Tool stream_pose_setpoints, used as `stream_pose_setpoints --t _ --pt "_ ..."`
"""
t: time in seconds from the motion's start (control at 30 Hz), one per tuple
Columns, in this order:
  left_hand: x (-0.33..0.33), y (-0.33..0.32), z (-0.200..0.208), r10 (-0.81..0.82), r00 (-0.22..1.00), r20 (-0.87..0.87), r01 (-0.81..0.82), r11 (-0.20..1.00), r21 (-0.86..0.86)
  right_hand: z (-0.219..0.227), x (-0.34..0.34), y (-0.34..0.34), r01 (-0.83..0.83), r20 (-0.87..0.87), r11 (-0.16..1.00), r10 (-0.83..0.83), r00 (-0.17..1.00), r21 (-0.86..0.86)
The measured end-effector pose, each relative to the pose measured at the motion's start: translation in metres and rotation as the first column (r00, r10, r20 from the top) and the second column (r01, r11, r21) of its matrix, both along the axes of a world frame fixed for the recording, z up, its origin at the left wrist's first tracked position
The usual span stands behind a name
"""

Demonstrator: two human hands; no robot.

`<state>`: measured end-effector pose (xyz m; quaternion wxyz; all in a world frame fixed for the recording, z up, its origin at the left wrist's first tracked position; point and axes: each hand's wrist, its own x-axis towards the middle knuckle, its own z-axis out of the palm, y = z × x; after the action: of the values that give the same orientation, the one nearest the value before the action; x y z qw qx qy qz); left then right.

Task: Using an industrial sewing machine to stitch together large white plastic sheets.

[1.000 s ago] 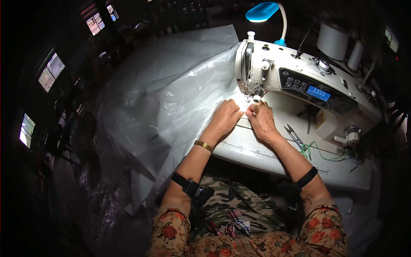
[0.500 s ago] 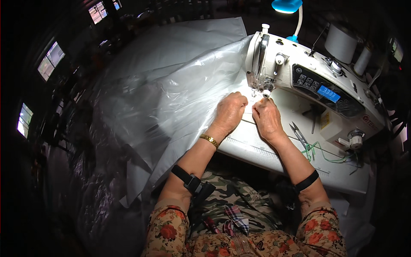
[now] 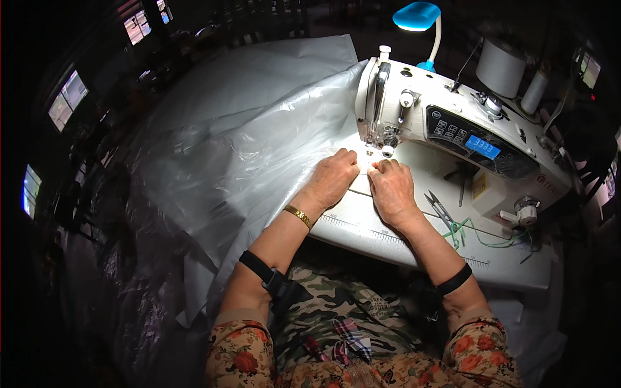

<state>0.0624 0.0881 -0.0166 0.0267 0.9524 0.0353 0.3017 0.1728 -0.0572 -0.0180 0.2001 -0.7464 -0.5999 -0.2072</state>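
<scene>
A white sewing machine (image 3: 414, 97) stands lit in front of me, its needle area (image 3: 370, 145) just beyond my fingertips. My left hand (image 3: 331, 179) is closed, fingers curled at the edge of a large silvery-grey plastic sheet (image 3: 239, 136), close to the presser foot. My right hand (image 3: 393, 193) pinches with thumb and fingertips right of it; what it holds is too small and hidden to make out. Only a narrow gap parts the two hands. The sheet spreads left from the machine and hangs over the table's left side.
On the white machine table (image 3: 362, 216), thread snips (image 3: 440, 208) lie right of my right hand beside tangled green thread (image 3: 482, 236). A blue lamp (image 3: 417, 16) shines from above. White thread cones (image 3: 501, 68) stand behind the machine at the far right.
The whole view has shifted a little, so the machine appears further left and lower. My hands have drawn slightly closer together, fingers still closed near the needle.
</scene>
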Motion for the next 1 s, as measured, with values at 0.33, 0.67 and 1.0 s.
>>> stream_pose_setpoints --t 0.33,0.67,1.0 --pt "0.010 0.015 0.002 -0.028 0.998 -0.054 0.031 0.998 0.055 0.008 0.002 0.000 -0.005 -0.079 0.999 0.002 0.997 -0.040" --pt "0.019 0.022 -0.003 -0.031 0.995 -0.091 0.039 0.995 0.094 0.005 0.009 0.004 0.031 -0.023 0.982 -0.036 0.999 -0.186" --pt "0.024 0.014 0.033 0.061 0.895 -0.442 -0.094 0.994 -0.052 -0.005 0.011 0.010 -0.009 -0.059 1.000 0.008 0.998 -0.030"
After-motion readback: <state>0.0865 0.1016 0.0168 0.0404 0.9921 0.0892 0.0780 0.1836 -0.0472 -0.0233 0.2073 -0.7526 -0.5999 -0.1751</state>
